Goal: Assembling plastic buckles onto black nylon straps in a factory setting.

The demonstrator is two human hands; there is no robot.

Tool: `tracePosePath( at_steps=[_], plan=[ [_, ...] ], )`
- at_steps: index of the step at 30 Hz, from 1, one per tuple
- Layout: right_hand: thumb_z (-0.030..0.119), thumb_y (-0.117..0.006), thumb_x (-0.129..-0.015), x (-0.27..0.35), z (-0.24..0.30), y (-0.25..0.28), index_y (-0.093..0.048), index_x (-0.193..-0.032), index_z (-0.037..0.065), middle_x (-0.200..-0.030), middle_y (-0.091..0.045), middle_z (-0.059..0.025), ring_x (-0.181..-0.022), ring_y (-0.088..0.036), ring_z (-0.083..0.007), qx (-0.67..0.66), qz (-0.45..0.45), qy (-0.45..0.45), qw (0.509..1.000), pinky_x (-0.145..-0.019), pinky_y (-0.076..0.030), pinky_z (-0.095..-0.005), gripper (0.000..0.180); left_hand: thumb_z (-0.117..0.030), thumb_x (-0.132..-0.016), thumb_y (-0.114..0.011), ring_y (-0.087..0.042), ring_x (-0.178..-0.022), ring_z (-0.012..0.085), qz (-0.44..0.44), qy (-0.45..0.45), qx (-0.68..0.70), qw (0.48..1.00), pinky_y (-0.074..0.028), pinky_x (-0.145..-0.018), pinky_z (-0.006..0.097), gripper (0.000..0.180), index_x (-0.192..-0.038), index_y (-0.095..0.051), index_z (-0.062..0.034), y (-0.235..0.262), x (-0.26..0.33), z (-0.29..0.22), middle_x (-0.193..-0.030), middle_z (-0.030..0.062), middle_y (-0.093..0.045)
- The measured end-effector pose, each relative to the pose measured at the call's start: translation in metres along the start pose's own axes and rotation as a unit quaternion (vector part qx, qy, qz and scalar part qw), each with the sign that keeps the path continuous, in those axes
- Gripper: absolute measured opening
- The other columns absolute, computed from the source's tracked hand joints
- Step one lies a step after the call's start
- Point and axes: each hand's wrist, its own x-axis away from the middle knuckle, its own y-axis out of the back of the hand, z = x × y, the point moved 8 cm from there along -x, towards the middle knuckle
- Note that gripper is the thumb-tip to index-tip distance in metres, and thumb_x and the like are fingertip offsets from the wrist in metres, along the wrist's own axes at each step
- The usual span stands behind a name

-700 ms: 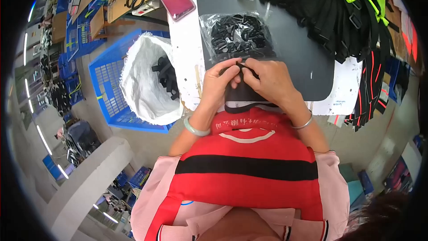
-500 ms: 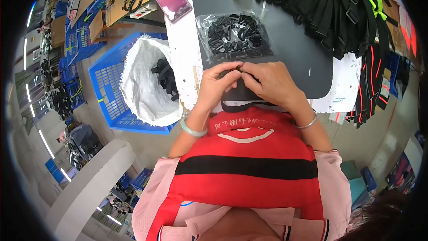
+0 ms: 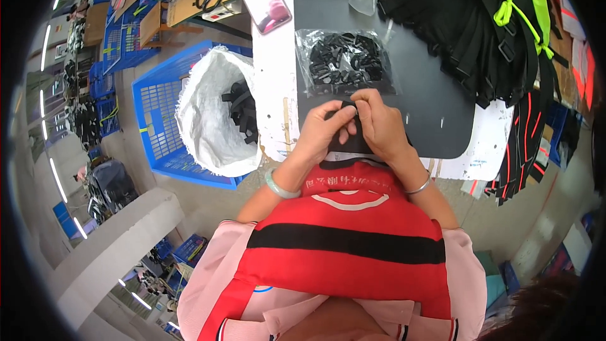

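My left hand (image 3: 320,131) and my right hand (image 3: 382,127) meet over the near edge of the dark table mat (image 3: 442,113). Fingertips of both are pinched on a small black piece, apparently the end of a black strap (image 3: 346,105); the fingers hide most of it. More black material (image 3: 353,145) hangs below the hands toward my red apron. Just beyond my fingers lies a clear plastic bag (image 3: 348,63) filled with many small black plastic pieces, perhaps buckle parts.
Left of the table, a blue crate (image 3: 158,98) holds a white woven sack (image 3: 205,110) with black straps (image 3: 241,110) inside. A phone (image 3: 265,1) lies at the table's far left. Black straps (image 3: 435,31) tied with a neon-yellow band (image 3: 505,9) are heaped at the far right.
The view has shifted slightly. My right hand has turned more upright, its fingers raised above the black piece, while my left fingers stay pinched beside it.
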Motion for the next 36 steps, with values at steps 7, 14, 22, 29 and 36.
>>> tracePosePath(
  at_steps=[7, 14, 22, 29, 36],
  plan=[
    [0.014, -0.055, -0.087, 0.002, 0.005, 0.006, -0.055, -0.099, 0.005, -0.076, -0.062, -0.0132, -0.064, -0.062, -0.0273, -0.078, 0.001, 0.014, 0.997, -0.059, -0.047, -0.0349, 0.015, -0.018, -0.094, -0.054, -0.048, -0.053, 0.0051, -0.077, -0.163, -0.083, 0.980, -0.034, -0.045, 0.017, 0.016, -0.088, -0.057, -0.0031, 0.012, 0.005, -0.027, -0.069, 0.0016, -0.057],
    [0.020, -0.053, -0.093, 0.014, -0.003, -0.040, -0.056, -0.091, 0.005, -0.074, -0.051, 0.0064, -0.064, -0.043, -0.0005, -0.419, 0.187, -0.227, 0.859, -0.055, -0.035, -0.0167, 0.016, -0.048, -0.100, -0.019, -0.047, -0.060, 0.0066, -0.030, -0.226, 0.012, 0.974, -0.034, -0.049, 0.017, 0.055, -0.107, -0.050, -0.0023, 0.010, 0.003, -0.046, -0.085, 0.0084, -0.061],
    [0.020, -0.049, -0.095, 0.014, 0.001, -0.043, -0.051, -0.085, 0.010, -0.066, -0.045, 0.0054, -0.053, -0.037, -0.0009, -0.493, 0.152, -0.254, 0.818, -0.047, -0.027, -0.0147, 0.015, -0.051, -0.099, -0.017, -0.056, -0.083, 0.0140, -0.040, -0.367, -0.190, 0.910, -0.044, -0.076, 0.027, 0.062, -0.122, -0.043, -0.0002, -0.007, 0.023, -0.056, -0.101, 0.0127, -0.064],
    [0.020, -0.048, -0.095, 0.023, 0.004, -0.044, -0.050, -0.086, 0.009, -0.063, -0.045, 0.0031, -0.050, -0.033, -0.0023, -0.525, 0.160, -0.286, 0.785, -0.045, -0.025, -0.0168, 0.014, -0.052, -0.097, -0.022, -0.058, -0.079, 0.0243, -0.019, -0.519, -0.336, 0.786, -0.045, -0.075, 0.032, 0.064, -0.127, -0.045, -0.0004, -0.020, 0.039, -0.070, -0.109, 0.0134, -0.064],
    [0.018, -0.051, -0.093, 0.023, -0.001, -0.036, -0.053, -0.090, 0.009, -0.070, -0.046, 0.0063, -0.055, -0.037, -0.0013, -0.535, 0.178, -0.248, 0.788, -0.048, -0.027, -0.0157, 0.010, -0.055, -0.095, -0.024, -0.063, -0.088, 0.0317, 0.052, -0.511, -0.342, 0.787, -0.050, -0.078, 0.037, 0.069, -0.130, -0.043, 0.0002, -0.031, 0.043, -0.075, -0.108, 0.0162, -0.064]
  ],
)
